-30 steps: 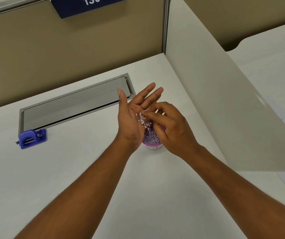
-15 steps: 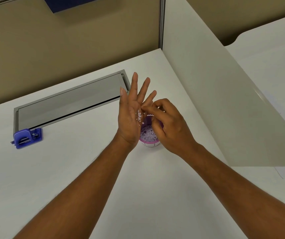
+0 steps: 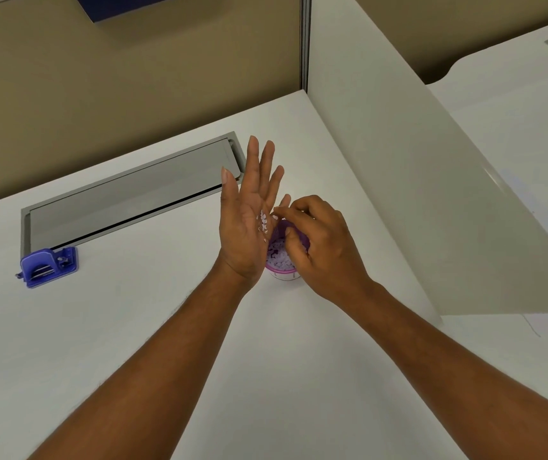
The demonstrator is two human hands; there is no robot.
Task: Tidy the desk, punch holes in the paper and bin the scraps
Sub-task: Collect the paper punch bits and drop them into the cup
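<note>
My left hand (image 3: 249, 217) is held upright over the desk, palm turned right, fingers spread and pointing up. Several small white paper scraps (image 3: 263, 223) stick to its palm. My right hand (image 3: 319, 240) is curled beside it, its fingertips touching the palm at the scraps. Below both hands stands a small purple cup (image 3: 280, 260) with several white scraps inside; the hands hide part of it. A blue hole punch (image 3: 47, 267) lies on the desk at the left, apart from both hands.
A grey cable-tray lid (image 3: 126, 200) is set into the white desk (image 3: 133, 327) behind the hands. A white divider panel (image 3: 431, 194) rises at the right. A tan partition wall stands at the back.
My left hand has turned more upright, fingers now pointing up. My right hand's fingertips have stayed at the palm, brushing at the scraps, and fewer scraps show on the palm.
</note>
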